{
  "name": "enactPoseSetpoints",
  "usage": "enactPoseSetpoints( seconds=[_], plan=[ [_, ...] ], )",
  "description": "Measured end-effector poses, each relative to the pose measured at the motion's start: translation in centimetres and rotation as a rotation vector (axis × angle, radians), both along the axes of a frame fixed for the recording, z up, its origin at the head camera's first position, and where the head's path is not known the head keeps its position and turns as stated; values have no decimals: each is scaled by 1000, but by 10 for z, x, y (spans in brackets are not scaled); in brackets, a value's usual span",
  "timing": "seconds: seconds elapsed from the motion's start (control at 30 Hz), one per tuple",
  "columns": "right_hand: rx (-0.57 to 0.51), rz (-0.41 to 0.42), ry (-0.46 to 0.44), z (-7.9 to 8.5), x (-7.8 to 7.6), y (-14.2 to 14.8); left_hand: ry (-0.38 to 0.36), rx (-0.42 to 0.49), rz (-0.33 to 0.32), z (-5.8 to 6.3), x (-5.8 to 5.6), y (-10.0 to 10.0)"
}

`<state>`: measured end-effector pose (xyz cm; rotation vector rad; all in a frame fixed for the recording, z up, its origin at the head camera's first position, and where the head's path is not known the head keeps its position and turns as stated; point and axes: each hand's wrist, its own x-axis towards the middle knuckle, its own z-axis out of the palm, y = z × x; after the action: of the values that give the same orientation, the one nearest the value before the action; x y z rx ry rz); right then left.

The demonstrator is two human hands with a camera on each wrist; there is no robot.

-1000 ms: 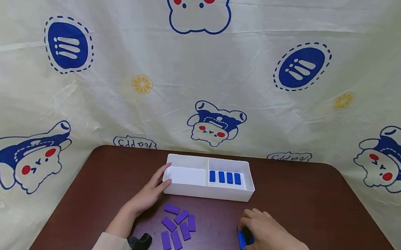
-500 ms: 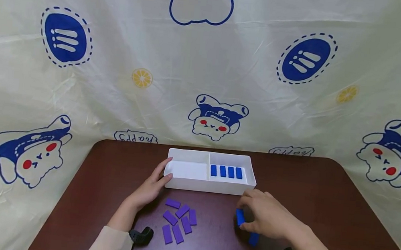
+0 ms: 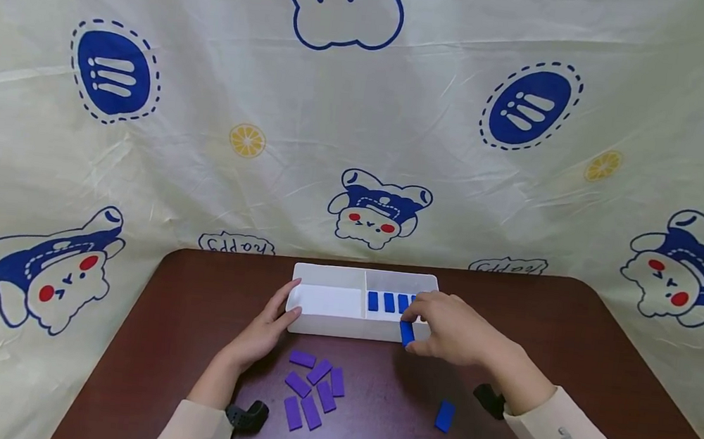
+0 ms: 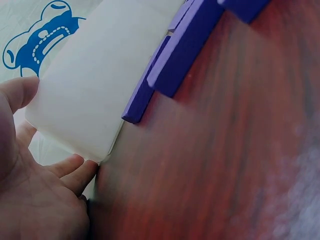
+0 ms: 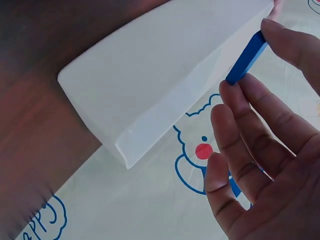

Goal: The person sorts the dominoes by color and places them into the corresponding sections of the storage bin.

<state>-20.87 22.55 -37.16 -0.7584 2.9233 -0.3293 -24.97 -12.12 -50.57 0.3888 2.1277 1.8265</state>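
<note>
A white two-compartment tray stands at the far side of the table. My left hand rests against its left end, thumb at the front corner and fingers fairly straight along the side. With thumb and fingertips my right hand pinches a blue rectangular block, just above the tray's front right rim. The right wrist view shows that blue block between thumb and fingertips. Several blue blocks lie in a row in the right compartment, partly hidden by the right hand.
Another blue block lies on the brown table, below the right forearm. Several purple blocks lie scattered in front of the tray, close to the left forearm. A printed curtain hangs behind the table.
My right hand has picked a blue block off the table and carried it up and left to the tray's rim. The left hand stays at the tray's end.
</note>
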Motion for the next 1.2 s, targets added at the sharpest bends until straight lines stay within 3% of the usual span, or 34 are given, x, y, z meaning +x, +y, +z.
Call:
enactPoseSetpoints(
  seconds=[0.3,0.5,0.97,1.2],
  plan=[
    [13,-5,-46,1,-32,-13,-13,14,9,-3,1,-2],
    [6,-47,-86,-7,-50,-18,-26,7,8,-6,2,0],
    [35,-74,-143,-28,-77,-33,-19,12,8,-3,0,-1],
    [27,-34,-137,-40,-89,-39,-9,17,8,0,-2,-1]
  ],
)
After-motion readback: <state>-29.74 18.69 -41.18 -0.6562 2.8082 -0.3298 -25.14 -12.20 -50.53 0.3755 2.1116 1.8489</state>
